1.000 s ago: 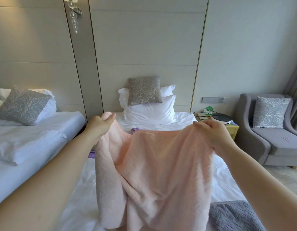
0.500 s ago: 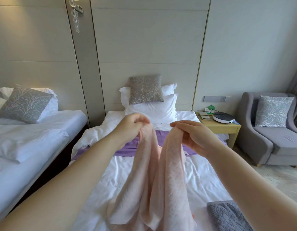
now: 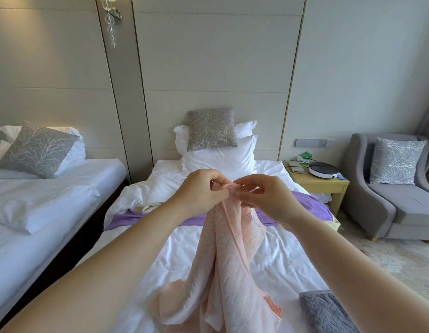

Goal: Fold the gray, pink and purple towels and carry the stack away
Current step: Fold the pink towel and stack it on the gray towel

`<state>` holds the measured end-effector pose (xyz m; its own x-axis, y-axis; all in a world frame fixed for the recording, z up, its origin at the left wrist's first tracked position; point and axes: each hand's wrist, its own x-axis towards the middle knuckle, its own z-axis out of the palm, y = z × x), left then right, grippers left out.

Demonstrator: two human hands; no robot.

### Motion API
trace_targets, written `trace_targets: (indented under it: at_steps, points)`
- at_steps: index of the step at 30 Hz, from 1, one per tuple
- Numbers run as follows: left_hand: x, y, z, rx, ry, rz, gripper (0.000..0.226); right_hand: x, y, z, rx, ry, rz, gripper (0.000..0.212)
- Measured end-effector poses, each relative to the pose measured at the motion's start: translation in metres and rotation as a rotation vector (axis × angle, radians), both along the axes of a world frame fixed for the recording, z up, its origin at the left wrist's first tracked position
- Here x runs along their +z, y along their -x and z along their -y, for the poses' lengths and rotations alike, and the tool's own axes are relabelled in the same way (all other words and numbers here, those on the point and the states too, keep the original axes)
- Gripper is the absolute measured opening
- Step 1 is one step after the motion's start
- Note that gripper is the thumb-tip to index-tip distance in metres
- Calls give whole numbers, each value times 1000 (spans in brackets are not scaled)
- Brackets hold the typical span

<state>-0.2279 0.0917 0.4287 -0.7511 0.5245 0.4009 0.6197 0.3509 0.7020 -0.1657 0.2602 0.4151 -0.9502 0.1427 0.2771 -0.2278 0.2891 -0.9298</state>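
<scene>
The bed [image 3: 268, 267] has a rumpled white sheet. Beyond the left hand [image 3: 201, 188] and right hand [image 3: 264, 198], white pillows [image 3: 216, 162] lean at its head with a gray patterned cushion [image 3: 211, 131] propped on them. Just past the hands, a purple towel [image 3: 312, 205] lies across the bed. The pink towel [image 3: 223, 272] hangs from both hands, its lower folds bunched on the sheet. A folded gray towel [image 3: 321, 311] lies partly behind the right forearm.

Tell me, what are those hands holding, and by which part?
The left hand and right hand pinch the pink towel by its upper edge, held together.
</scene>
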Motion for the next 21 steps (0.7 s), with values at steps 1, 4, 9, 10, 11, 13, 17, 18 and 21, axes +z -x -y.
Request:
trace_targets:
  at_steps: [1,4,9,10,11,13,17,18,21]
  points:
    - [1,2,3,-31,-30,21,9,-1,0,-1,-50,-130,-38,15]
    - [7,6,9,-146,-153,111,7,-1,2,-1,-122,-229,-171,9]
    - [12,17,12,-59,-191,34,8,9,5,6,-53,-139,-203,18]
    - [11,18,11,-17,-184,7,6,11,7,8,-52,-149,-222,18]
    - [10,19,10,31,-186,-9,8,13,8,11,-54,-153,-237,18]
    - [6,20,7,103,-215,3,13,17,10,16,-65,-153,-252,17]
    - [6,14,5,57,-303,90,26,18,15,17,-112,-201,-248,17]
    - [6,12,5,18,-298,96,31,17,17,16,-135,-211,-239,18]
    - [6,4,4,-59,-229,127,34,16,20,15,-154,-159,-197,21]
